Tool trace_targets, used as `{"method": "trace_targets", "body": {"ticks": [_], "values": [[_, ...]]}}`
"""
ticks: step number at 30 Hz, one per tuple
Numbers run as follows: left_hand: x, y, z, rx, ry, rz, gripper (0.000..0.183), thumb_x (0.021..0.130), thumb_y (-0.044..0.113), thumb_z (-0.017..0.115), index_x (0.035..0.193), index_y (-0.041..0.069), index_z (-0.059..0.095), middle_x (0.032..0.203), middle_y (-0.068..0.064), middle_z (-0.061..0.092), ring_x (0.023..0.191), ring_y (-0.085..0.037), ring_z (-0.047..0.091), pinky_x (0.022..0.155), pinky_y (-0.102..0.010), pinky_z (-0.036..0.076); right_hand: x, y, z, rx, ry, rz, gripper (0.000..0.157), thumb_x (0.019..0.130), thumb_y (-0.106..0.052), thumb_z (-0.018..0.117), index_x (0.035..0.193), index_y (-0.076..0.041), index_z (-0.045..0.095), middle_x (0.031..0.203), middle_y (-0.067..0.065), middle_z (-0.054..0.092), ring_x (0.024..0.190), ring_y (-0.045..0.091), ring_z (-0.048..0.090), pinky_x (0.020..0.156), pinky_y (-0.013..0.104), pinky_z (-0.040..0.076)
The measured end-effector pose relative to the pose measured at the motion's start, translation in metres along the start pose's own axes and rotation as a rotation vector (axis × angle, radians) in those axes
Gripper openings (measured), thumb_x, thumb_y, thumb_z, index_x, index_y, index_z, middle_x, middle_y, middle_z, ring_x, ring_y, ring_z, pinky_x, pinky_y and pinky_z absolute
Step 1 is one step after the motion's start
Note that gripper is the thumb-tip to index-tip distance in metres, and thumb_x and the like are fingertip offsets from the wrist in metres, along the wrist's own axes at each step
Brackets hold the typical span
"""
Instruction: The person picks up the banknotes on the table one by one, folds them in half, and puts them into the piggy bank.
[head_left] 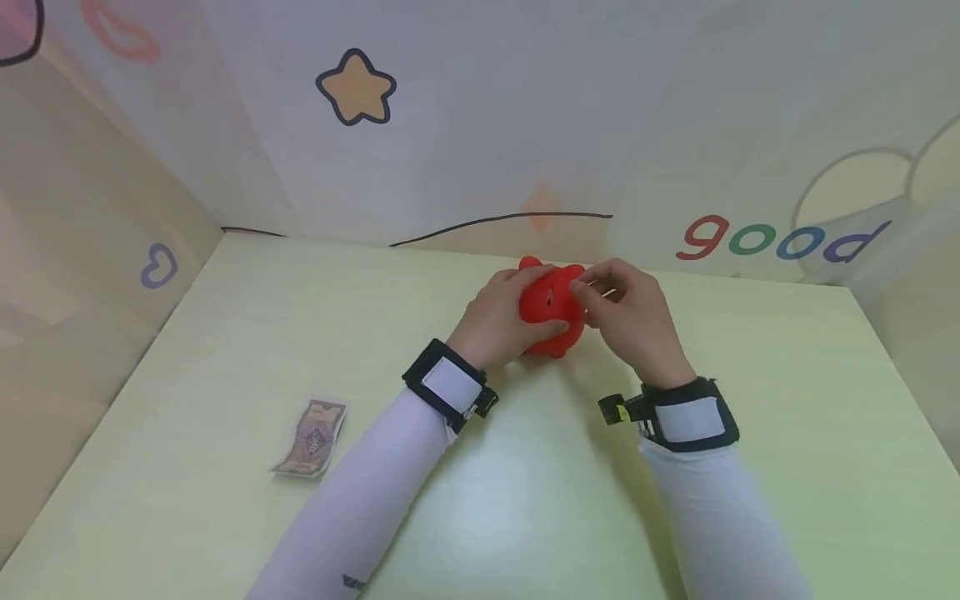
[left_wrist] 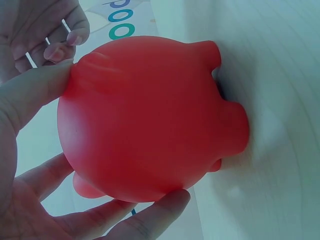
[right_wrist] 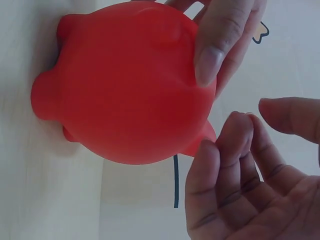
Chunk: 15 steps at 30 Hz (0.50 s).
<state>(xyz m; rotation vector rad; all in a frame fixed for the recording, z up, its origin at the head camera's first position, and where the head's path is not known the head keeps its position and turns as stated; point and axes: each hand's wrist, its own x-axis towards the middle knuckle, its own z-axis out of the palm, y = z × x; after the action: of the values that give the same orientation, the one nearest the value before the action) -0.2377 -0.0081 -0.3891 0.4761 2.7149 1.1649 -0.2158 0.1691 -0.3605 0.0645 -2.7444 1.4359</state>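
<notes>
A red piggy bank stands on its feet near the back of the table, a dark slot showing on its top. My left hand grips it from the left, the thumb on the near side and the fingers round the far side. The piggy bank's round body and stubby feet fill the left wrist view. On the other side, my right hand is close to the piggy bank, its fingers loosely bent. In the right wrist view its thumb stands apart from the fingers, and nothing shows between them.
A slightly curled banknote lies on the pale table, left of my left forearm. Behind the table rises a backdrop with a drawn star and the word "good". A side panel borders the table on the left.
</notes>
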Motion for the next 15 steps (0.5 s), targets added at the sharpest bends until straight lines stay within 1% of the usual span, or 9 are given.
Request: {"method": "trace_targets", "body": {"ticks": [8, 15], "values": [[-0.0012, -0.001, -0.0004, 0.009, -0.007, -0.003, 0.077, 0.08, 0.036, 0.077, 0.146, 0.023, 0.039, 0.137, -0.01, 0.044, 0.114, -0.022, 0.043, 0.08, -0.04, 0.057, 0.0011, 0.0021, 0.003, -0.004, -0.019, 0.0, 0.027, 0.094, -0.03, 0.062, 0.113, -0.011, 0.06, 0.096, 0.009, 0.062, 0.076, 0.024, 0.06, 0.063, 0.033, 0.055], [-0.0007, -0.0008, -0.001, 0.007, -0.006, 0.012, 0.077, 0.08, 0.036, 0.077, 0.146, 0.023, 0.038, 0.137, -0.01, 0.043, 0.114, -0.021, 0.043, 0.079, -0.04, 0.058, 0.0007, -0.0011, 0.004, -0.01, -0.02, -0.007, 0.028, 0.093, -0.031, 0.063, 0.113, -0.011, 0.06, 0.097, 0.009, 0.062, 0.077, 0.024, 0.059, 0.062, 0.032, 0.054]]}}
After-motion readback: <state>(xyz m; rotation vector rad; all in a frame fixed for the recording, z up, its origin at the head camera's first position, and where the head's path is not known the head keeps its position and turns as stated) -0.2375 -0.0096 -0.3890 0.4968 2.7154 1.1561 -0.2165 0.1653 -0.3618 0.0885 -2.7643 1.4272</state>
